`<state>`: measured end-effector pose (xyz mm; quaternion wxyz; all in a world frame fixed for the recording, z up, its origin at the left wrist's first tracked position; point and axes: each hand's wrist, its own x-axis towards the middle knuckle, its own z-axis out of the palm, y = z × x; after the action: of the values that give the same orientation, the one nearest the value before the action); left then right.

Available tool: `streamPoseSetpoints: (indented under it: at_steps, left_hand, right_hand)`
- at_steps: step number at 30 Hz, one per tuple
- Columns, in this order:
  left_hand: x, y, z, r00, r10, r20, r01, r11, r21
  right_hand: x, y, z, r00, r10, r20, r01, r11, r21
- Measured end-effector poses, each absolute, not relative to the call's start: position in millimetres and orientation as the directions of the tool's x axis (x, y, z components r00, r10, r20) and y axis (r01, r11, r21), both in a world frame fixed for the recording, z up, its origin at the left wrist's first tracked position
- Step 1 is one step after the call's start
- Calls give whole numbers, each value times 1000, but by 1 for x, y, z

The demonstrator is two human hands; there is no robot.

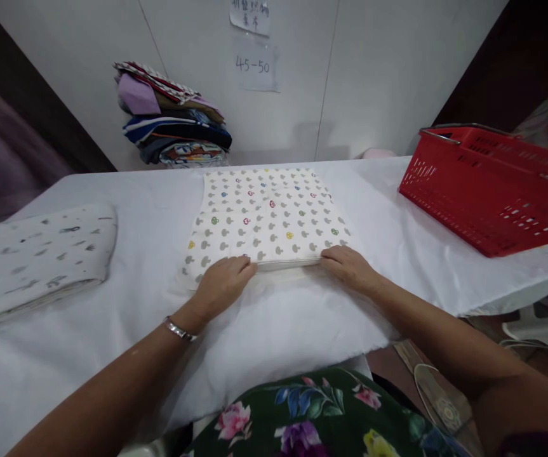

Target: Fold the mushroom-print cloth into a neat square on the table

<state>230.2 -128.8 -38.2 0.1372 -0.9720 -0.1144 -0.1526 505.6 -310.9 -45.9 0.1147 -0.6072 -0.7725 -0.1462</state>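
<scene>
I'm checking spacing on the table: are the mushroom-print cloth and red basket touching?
Apart: the head view shows white tablecloth between the mushroom-print cloth and the red basket.

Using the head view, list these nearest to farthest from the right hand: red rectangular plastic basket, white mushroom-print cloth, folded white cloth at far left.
1. White mushroom-print cloth: touching the right hand.
2. Red rectangular plastic basket: out to the right.
3. Folded white cloth with small scattered print: far left, beyond the left hand.

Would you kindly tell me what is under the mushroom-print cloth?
The mushroom-print cloth lies on the white tablecloth, visible around it; whatever is directly beneath is covered and cannot be seen.
</scene>
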Motion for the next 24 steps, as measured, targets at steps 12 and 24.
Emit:
streamPoseSetpoints:
  at_steps: [12,24]
  left_hand:
    - [223,-132,-50,958,13,288,102,-950,-296]
    - [251,-99,-20,967,6,256,102,-926,-363]
  right_hand:
    - [501,-318,-57,-342,894,290,938,309,156]
    - [518,-281,-35,-379,836,397,925,350,145]
